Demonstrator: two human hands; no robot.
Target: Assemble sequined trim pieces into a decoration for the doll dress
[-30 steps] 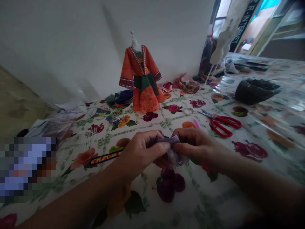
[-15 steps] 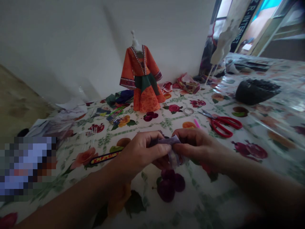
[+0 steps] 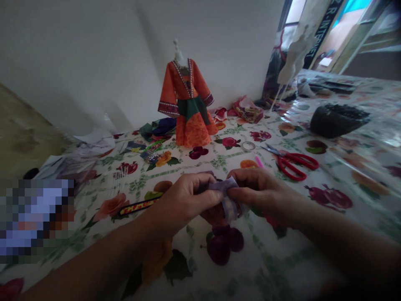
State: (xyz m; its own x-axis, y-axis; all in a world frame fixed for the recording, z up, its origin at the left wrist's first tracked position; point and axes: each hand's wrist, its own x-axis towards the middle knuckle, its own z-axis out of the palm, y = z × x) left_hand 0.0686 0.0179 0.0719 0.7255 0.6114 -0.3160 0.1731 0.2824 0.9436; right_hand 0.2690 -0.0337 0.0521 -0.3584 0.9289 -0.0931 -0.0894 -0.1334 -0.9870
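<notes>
A small piece of greyish-purple fabric (image 3: 230, 209) is pinched between my two hands above the middle of the table. My left hand (image 3: 191, 194) holds its left side, thumb on top. On the other side, the thumb and fingers of my right hand (image 3: 255, 186) close on the upper right edge. A strip of the fabric hangs down between them, and my curled fingers hide part of it. Beyond the hands stands a small dress form (image 3: 178, 56) wearing an orange and green dress (image 3: 192, 125) with wide, trimmed sleeves.
Red-handled scissors (image 3: 293, 164) lie to the right, near a pink stick (image 3: 259, 162) and a ring of tape (image 3: 248, 145). A black bowl-like object (image 3: 338, 120) and a bare white dress form (image 3: 293, 62) stand farther right. A patterned strip (image 3: 138, 206) lies left on the fruit-print tablecloth (image 3: 103, 234).
Almost nothing differs. The hanging part of the fabric shows slightly more and has shifted a little to the right; both hands keep their pinch.
</notes>
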